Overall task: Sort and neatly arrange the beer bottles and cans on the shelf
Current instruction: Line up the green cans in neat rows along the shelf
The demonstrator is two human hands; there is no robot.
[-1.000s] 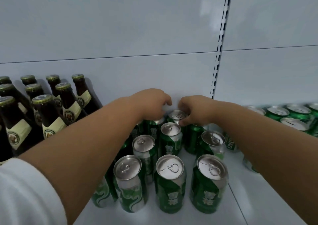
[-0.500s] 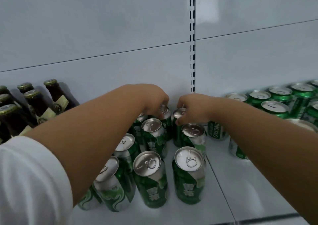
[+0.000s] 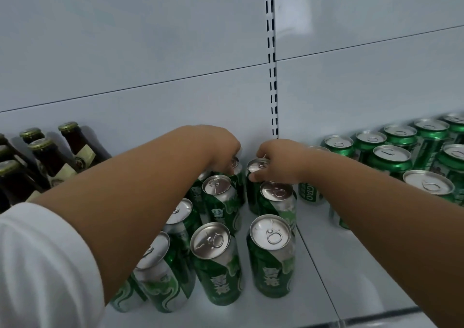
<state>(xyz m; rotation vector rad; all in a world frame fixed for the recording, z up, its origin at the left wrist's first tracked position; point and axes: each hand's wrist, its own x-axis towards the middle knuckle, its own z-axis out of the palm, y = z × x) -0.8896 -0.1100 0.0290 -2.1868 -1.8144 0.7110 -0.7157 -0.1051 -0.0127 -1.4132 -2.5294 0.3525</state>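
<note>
- So, both hands are reaching to the very back of the shelf [image 3: 351, 277], right at the foot of the slotted upright [image 3: 272, 76], which I'm using as the landmark for everything below.
- Left hand [image 3: 216, 149] is curling down over the back can [image 3: 236, 163] just left of the upright's foot. Fingers are bent around its top, so it looks like it's gripping it, though the fingertips are hidden behind the hand.
- Right hand [image 3: 278, 162] is doing the same on the rear silver-topped can [image 3: 257, 165] directly below the upright, thumb pressing on the rim and fingers curled over the far side.
- Rest of the tall green cans [image 3: 218, 265] are standing in rough rows running from the upright toward the camera, a bit crooked and unevenly spaced.
- Squat Tsingtao-style cans [image 3: 391, 157] are sitting to the right of the upright, and the brown beer bottles [image 3: 45, 157] are grouped well to its left.
- My read: sorting by type is looking mostly done, and this step is squaring up the back row of the tall cans.
- Next move is probably nudging those two rear cans flush to the back wall and level with each other, then working forward row by row. It needs a light touch, since the neighbouring cans are touching or nearly so and could get knocked.
</note>
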